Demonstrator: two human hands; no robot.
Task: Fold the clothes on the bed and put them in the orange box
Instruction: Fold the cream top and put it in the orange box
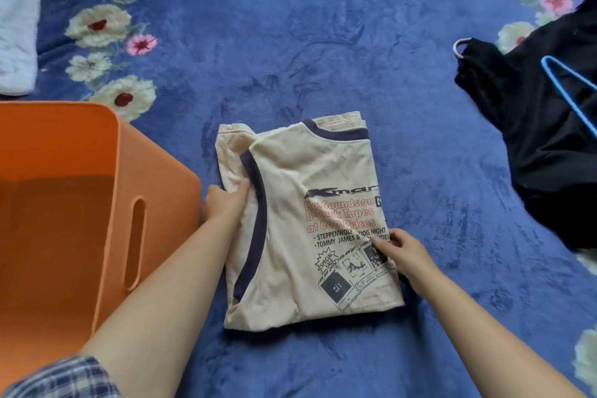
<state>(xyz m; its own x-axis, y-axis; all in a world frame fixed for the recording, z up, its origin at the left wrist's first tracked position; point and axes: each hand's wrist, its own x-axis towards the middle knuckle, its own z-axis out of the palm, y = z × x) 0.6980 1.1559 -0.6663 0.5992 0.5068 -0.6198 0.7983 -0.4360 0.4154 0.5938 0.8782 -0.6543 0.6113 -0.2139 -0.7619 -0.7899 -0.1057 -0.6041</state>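
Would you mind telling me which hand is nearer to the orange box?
The left. The left hand grips the shirt's left edge right beside the orange box; the right hand pinches the shirt's far edge, away from it.

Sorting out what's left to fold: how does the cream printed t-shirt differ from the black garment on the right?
The cream t-shirt is folded into a flat rectangle; the black garment lies loosely bunched. The t-shirt carries navy trim and printed text; the black garment looks plain. The left hand and right hand grip the t-shirt's side edges; nobody touches the black garment, which has a blue hanger on it. Both lie on the blue floral bedcover, outside the orange box.
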